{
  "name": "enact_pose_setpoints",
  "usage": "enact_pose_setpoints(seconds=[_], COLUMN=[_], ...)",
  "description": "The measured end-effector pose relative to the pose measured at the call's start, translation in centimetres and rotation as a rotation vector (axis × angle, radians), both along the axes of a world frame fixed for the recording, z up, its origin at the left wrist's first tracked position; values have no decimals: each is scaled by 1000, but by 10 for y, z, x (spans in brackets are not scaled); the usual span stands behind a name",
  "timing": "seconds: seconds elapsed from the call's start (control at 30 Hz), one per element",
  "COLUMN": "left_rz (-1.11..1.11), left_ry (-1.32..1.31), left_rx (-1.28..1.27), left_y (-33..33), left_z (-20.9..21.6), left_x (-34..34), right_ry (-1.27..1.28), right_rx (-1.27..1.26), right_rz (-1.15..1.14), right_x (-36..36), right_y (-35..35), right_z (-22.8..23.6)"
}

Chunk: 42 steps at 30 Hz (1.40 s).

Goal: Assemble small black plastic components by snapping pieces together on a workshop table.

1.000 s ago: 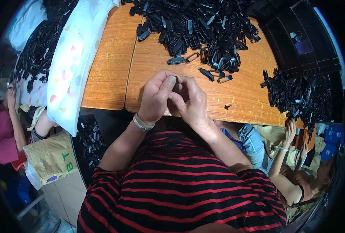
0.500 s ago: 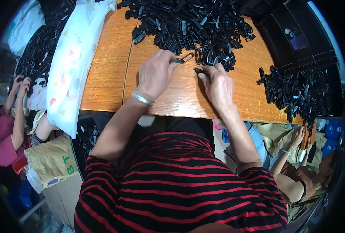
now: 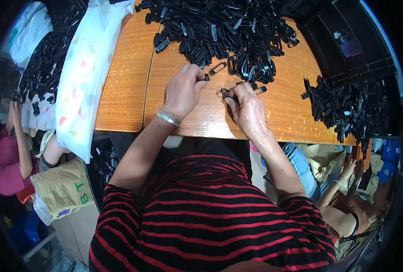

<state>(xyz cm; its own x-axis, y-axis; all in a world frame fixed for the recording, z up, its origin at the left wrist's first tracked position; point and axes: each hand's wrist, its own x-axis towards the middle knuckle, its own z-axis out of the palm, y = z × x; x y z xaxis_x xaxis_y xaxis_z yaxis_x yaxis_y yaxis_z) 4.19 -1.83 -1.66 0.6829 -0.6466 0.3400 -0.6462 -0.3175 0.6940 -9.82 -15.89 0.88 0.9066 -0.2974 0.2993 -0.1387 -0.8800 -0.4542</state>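
My left hand (image 3: 182,90) is closed in a pinch on a small dark plastic piece (image 3: 206,77) just short of the big pile. Beyond its fingertips a loose black rectangular frame (image 3: 218,68) lies on the wooden table (image 3: 124,86). Black plastic parts show on both sides of my right hand (image 3: 248,109), whose fingers are closed: a small black clip piece (image 3: 224,93) at the thumb and a black frame (image 3: 260,90) past the fingers. How these two parts relate under my fingers is hidden. The large heap of black plastic clip parts (image 3: 215,36) spreads across the far side.
A smaller heap of black parts (image 3: 346,106) sits at the table's right edge, near a dark bin (image 3: 342,45). On the left lies a white patterned plastic bag (image 3: 81,86). Co-workers' hands show at far left (image 3: 14,111) and lower right (image 3: 346,172).
My right hand has come slightly nearer and left, and a black frame now shows past its fingers. My left hand has shifted only a little. The left co-worker's hands have moved.
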Motion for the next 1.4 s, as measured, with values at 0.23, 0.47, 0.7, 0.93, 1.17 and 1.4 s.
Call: enact_pose_setpoints(seconds=[0.23, 0.47, 0.7, 0.93, 1.17, 1.4], left_rz=[-157, -185, -111, -49, -212, -223], left_ry=[1064, 1017, 850, 796, 917, 1033], left_rx=[-567, -638, -655, -638, -555, -478], left_y=[14, 18, 17, 22, 30, 34], left_z=[10, 18, 13, 17, 21, 8], left_x=[-18, -24, -35, -55, -46, -23], right_ry=[-290, -298, -332, -417, -151, 85], right_rx=[386, 472, 360, 296, 645, 843], right_rz=[24, 56, 71, 58, 137, 214], right_x=[15, 24, 24, 19, 12, 26], right_y=[17, 28, 31, 47, 52, 41], right_z=[6, 8, 6, -8, -13, -21])
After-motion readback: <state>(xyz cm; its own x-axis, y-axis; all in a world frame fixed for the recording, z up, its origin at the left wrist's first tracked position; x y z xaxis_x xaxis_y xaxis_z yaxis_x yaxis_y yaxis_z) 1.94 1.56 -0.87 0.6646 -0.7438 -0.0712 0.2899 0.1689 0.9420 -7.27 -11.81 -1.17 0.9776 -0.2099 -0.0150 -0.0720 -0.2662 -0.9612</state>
